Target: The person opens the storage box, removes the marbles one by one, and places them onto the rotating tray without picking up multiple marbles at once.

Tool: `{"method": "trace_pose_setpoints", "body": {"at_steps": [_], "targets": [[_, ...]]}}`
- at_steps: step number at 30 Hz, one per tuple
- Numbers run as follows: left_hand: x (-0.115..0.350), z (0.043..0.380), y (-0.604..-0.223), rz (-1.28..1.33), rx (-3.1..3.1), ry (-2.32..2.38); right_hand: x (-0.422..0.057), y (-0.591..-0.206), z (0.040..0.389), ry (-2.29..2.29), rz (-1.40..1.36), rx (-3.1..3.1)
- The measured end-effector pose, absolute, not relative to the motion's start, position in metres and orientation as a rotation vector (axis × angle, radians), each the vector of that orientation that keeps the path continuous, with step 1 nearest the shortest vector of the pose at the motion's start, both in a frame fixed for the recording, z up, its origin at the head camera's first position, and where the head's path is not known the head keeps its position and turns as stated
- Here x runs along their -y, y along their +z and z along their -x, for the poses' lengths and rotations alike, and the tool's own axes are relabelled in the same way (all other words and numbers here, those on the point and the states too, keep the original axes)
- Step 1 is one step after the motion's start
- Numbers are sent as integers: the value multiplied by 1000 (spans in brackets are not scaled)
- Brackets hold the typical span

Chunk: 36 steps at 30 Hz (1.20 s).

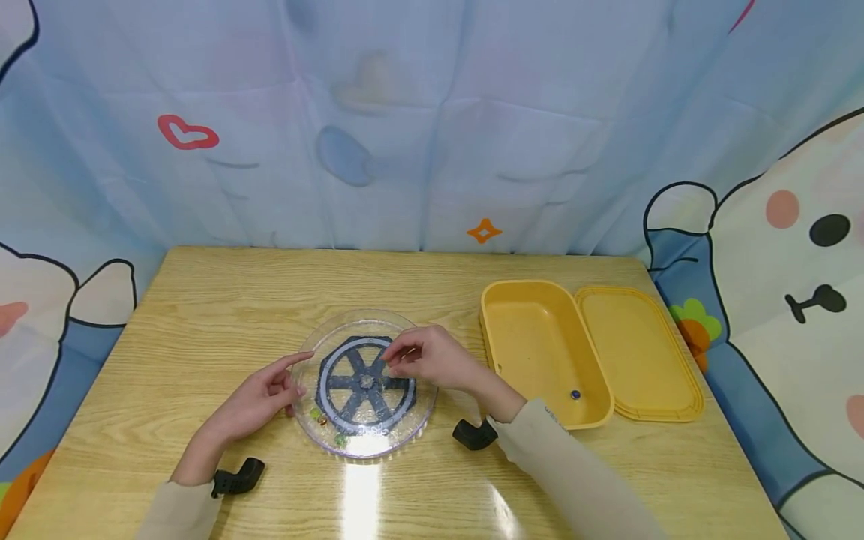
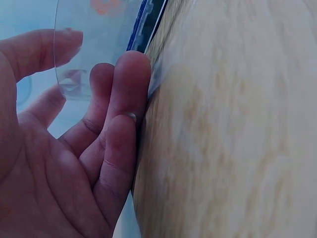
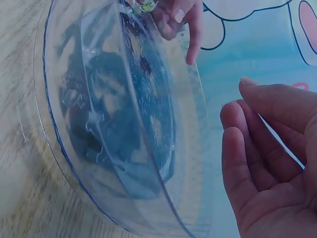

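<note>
A clear round dish [image 1: 421, 420] stands on the table, with a dark hexagonal, spoked shape and a pale ring showing in its middle. My left hand [image 1: 259, 397] holds the dish at its left rim, some fingers low outside the wall, as the left wrist view shows. Over the dish's right part is my right hand [image 1: 432, 360], fingers bent and fingertips close together. In the right wrist view nothing shows between these right fingers [image 3: 233, 148]. Small green marbles [image 1: 340, 439] and a brown marble [image 1: 322, 421] lie at the dish's lower left.
Right of the dish is a yellow bin [image 1: 496, 300] with a dark blue marble [image 1: 575, 394] in it. Its yellow lid [image 1: 641, 352] lies beside it, farther right. A patterned curtain [image 1: 405, 150] hangs behind the wooden table [image 1: 223, 300].
</note>
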<state>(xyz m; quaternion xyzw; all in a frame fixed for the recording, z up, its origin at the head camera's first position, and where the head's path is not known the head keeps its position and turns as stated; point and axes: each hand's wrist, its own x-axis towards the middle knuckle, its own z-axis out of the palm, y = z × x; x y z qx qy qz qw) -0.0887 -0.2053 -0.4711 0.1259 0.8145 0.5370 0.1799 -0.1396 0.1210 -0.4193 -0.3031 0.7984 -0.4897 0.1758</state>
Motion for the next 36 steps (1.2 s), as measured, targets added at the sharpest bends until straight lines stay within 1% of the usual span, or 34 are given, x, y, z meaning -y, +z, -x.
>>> {"method": "trace_pose_setpoints", "body": {"at_steps": [8, 14, 19, 26, 31, 36], "targets": [[205, 87, -469, -354, -2303, 1512, -130, -412, 142, -1402, 835, -2259], [205, 86, -467, -367, -2298, 1517, -149, -398, 146, -1389, 739, -2302], [206, 87, -468, -376, -2302, 1511, -174, -388, 151, -1411, 674, -2360], [206, 88, -469, -371, -2305, 1506, -222, -387, 161, -1513, 616, -2378], [205, 87, -469, -367, -2303, 1509, -250, -393, 169, -1513, 580, -2406], [205, 87, -467, -375, -2300, 1514, -270, -404, 175, -1419, 487, -2433]]}}
